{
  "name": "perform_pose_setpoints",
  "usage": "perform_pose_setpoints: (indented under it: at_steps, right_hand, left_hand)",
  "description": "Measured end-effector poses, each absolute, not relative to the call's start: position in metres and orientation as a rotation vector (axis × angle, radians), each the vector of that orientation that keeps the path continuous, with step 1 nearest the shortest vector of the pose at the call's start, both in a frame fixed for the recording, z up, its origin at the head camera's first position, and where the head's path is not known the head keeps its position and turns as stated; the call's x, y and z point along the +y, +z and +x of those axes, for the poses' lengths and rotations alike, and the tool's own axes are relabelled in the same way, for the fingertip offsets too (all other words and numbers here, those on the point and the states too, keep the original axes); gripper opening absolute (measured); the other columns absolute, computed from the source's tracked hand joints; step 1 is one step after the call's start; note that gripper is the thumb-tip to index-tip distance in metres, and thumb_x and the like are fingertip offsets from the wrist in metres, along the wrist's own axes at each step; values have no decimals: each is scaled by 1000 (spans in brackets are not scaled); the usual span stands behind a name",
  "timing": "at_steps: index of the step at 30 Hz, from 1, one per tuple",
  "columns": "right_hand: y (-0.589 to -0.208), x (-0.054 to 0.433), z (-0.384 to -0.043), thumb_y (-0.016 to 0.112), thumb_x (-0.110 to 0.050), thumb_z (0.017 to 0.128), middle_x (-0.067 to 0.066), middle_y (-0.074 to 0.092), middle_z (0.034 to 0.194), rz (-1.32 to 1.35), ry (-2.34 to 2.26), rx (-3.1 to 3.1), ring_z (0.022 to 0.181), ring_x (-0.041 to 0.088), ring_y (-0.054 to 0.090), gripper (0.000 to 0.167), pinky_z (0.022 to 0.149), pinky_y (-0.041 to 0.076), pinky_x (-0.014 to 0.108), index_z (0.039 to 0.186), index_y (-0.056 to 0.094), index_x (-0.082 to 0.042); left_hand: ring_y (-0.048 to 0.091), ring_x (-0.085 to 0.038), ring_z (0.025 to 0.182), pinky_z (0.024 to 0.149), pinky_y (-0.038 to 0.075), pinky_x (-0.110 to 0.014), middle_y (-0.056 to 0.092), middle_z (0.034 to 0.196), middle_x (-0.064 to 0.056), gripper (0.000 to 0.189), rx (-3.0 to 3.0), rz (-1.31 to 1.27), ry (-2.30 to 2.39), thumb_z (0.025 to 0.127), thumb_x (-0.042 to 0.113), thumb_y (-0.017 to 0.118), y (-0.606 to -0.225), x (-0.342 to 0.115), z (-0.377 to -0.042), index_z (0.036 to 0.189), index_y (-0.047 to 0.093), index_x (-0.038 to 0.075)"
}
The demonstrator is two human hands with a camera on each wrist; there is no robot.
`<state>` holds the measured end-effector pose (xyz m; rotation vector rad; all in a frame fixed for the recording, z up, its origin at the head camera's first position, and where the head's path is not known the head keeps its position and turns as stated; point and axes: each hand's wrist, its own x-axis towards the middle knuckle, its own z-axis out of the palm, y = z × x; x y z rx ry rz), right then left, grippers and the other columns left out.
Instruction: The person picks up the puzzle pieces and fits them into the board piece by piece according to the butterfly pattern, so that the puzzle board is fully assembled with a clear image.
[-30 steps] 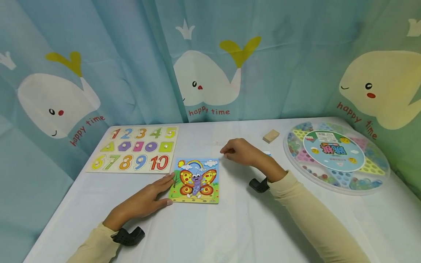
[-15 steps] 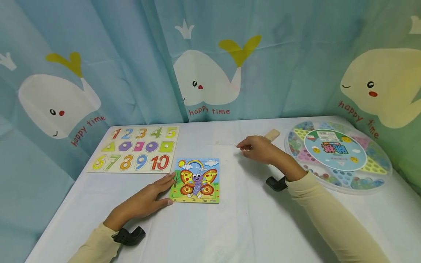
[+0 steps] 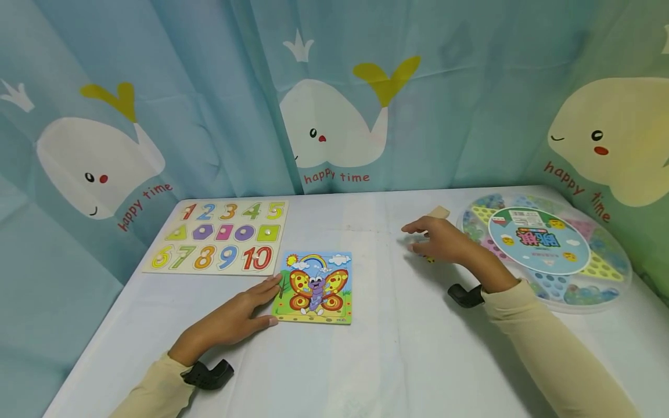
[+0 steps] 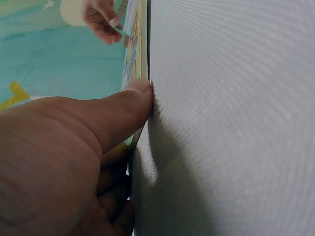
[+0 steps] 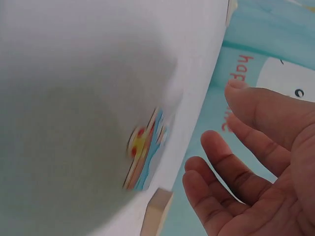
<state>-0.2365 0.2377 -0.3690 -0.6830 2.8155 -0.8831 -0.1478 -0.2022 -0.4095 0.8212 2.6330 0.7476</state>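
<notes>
In the head view a square butterfly picture board lies flat at the middle of the table. My left hand rests along its left side, fingers extended and thumb at the near left corner; the left wrist view has the thumb against the board's edge. My right hand hovers at the right with fingers spread and nothing in them. Below it, mostly hidden in the head view, lie small light-blue and yellow, red-dotted puzzle pieces, apart from the fingers in the right wrist view.
A plain wooden block lies just beyond the right hand. At far right is a round clear-lidded Chinese checkers box with coloured marbles. A number-and-shape peg board lies at back left. A whale-print curtain hangs behind the white table.
The right hand has moved right, away from the butterfly board and over the small puzzle pieces, and its fingers have spread. The left hand stays on the board.
</notes>
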Motion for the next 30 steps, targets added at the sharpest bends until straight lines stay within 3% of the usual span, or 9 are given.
perform_pose_setpoints:
  at_steps: [9, 15, 30]
  right_hand:
    - [-371, 255, -233, 70, -5, 88, 26, 59, 125, -599, -868, 2816, 114, 45, 53, 39, 93, 46, 56, 123, 61, 9]
    - [-374, 260, -232, 71, -4, 86, 24, 62, 114, -605, -809, 2849, 105, 41, 57, 36, 86, 49, 53, 118, 63, 9]
    - [-382, 259, -236, 72, 0, 83, 26, 63, 114, -556, -807, 2853, 107, 41, 58, 37, 86, 50, 53, 118, 63, 11]
  left_hand:
    - [17, -26, 146, 113, 25, -48, 17, 161, -1, 71, 2644, 818, 736, 93, 29, 68, -410, -202, -147, 151, 34, 6]
    - [16, -26, 146, 113, 25, -48, 17, 161, -1, 70, 2642, 822, 735, 93, 30, 67, -411, -202, -148, 151, 34, 6]
    - [17, -26, 146, 113, 25, -48, 16, 161, -1, 72, 2637, 831, 738, 93, 31, 67, -411, -203, -148, 152, 32, 7]
